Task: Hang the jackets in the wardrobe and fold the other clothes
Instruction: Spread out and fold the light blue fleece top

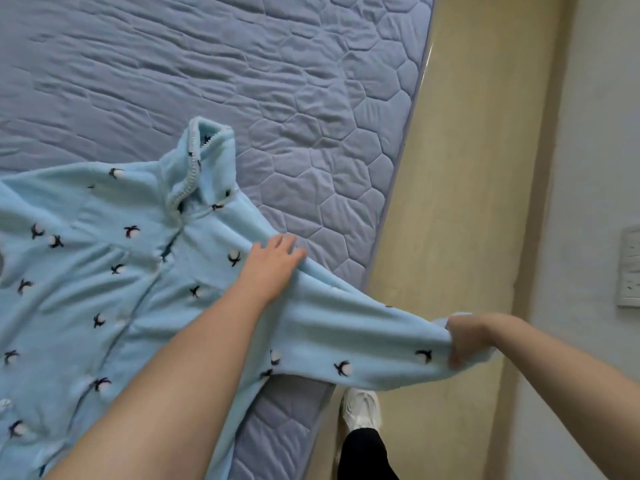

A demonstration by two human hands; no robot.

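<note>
- The light-blue fleece top (114, 271) lies front-up on the quilted mattress (242, 64), with its body spread to the left of the left hand (273, 261). Its sleeve (363, 341) runs taut from that hand to the right hand (465, 341), past the mattress edge and above the floor (450, 202).
- The left hand lies flat with straight fingers, pressing on the shoulder seam. If that pressure eases during the pull, the whole top would likely slide toward the right hand and its flat front would rumple.
- The right hand has its fingers curled tight round the cuff end. A slip there would drop the sleeve off the edge, down near the white shoe (360, 410).
- Too hard a tug could skew the collar (197, 157), just beyond the left hand's fingertips, and give a crooked fold.
- Bringing the sleeve across with slack in it would probably trap creases beside the left hand.
</note>
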